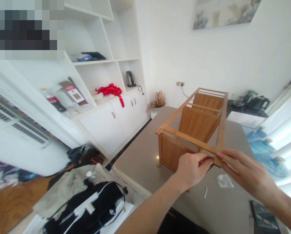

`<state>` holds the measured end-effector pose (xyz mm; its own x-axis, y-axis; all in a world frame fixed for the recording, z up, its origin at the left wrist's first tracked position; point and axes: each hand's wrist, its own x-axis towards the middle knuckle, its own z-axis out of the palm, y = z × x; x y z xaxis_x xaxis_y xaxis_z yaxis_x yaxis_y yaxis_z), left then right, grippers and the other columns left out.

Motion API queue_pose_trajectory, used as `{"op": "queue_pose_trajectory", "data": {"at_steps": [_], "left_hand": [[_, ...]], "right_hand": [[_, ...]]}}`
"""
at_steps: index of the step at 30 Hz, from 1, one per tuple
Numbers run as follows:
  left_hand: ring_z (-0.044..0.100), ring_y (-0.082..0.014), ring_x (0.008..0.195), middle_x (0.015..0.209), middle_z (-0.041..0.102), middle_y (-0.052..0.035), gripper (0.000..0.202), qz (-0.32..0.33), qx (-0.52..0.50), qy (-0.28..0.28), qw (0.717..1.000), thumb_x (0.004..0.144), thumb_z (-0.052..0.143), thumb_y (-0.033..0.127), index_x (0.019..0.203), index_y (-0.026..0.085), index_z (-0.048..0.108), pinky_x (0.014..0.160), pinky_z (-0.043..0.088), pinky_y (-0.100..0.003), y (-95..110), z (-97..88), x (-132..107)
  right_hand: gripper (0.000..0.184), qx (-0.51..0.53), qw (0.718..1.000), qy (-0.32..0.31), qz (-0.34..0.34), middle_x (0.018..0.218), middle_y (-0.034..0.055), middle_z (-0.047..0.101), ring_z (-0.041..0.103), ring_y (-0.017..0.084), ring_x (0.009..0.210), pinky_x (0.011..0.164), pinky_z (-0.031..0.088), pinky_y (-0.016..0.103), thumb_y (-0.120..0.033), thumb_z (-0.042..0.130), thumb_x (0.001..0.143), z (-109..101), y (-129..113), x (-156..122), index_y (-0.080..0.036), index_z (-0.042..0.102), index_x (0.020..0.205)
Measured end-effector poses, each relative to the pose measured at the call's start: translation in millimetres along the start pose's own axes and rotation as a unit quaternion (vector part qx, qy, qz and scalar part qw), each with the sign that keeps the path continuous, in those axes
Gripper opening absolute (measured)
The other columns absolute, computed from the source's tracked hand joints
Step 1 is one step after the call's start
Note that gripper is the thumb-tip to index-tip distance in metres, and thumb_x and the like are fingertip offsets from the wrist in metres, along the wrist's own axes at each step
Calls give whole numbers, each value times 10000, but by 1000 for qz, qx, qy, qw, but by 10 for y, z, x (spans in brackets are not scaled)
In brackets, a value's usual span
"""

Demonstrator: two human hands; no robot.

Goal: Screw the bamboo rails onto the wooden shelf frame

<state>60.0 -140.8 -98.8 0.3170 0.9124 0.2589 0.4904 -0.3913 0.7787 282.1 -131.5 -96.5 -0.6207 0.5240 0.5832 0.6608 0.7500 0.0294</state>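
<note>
Wooden rack [200,126] extends from about 11 o'clock, long axis toward 1; left hand [189,170] and right hand [249,170], equally near, grasp its closest corner.

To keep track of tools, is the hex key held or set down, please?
Set down: the hex key lies untouched on the table.

Home interior by appearance, white built-in shelving [122,29], steel-and-black kettle [130,79] within, framed picture [224,13] on wall [216,60], dried plant [159,98] in white pot [156,112], pale curtains [288,112].
</note>
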Motion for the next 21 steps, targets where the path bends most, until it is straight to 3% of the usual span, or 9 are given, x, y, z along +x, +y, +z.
{"op": "queue_pose_trajectory", "data": {"at_steps": [5, 12, 21], "left_hand": [[657, -163, 694, 801, 728, -24, 327, -3, 2, 2, 1000, 932, 451, 409, 1005, 218, 706, 680, 485, -251, 17, 13, 28], [664, -160, 713, 783, 720, -13, 309, 24, 18, -44, 999, 937, 438, 383, 979, 226, 701, 640, 460, -229, 19, -26, 27], [672, -174, 716, 755, 712, -26, 298, 26, 29, -40, 998, 933, 442, 372, 936, 224, 700, 621, 456, -231, -70, -3, 122]], "right_hand": [[336, -11, 1000, -9, 15, 1211, 74, 600, 645, 174, 995, 820, 526, 257, -203, 546, 910, 11, 15, -55, -206, 577, 1245], [402, 4, 1000, 18, 6, 1242, 74, 584, 634, 185, 1022, 876, 519, 278, -158, 578, 883, 28, 29, -48, -223, 558, 1279], [425, 27, 998, 5, 53, 1205, 39, 622, 658, 206, 994, 896, 533, 309, -198, 605, 866, 97, 36, -82, -285, 573, 1281]]}}
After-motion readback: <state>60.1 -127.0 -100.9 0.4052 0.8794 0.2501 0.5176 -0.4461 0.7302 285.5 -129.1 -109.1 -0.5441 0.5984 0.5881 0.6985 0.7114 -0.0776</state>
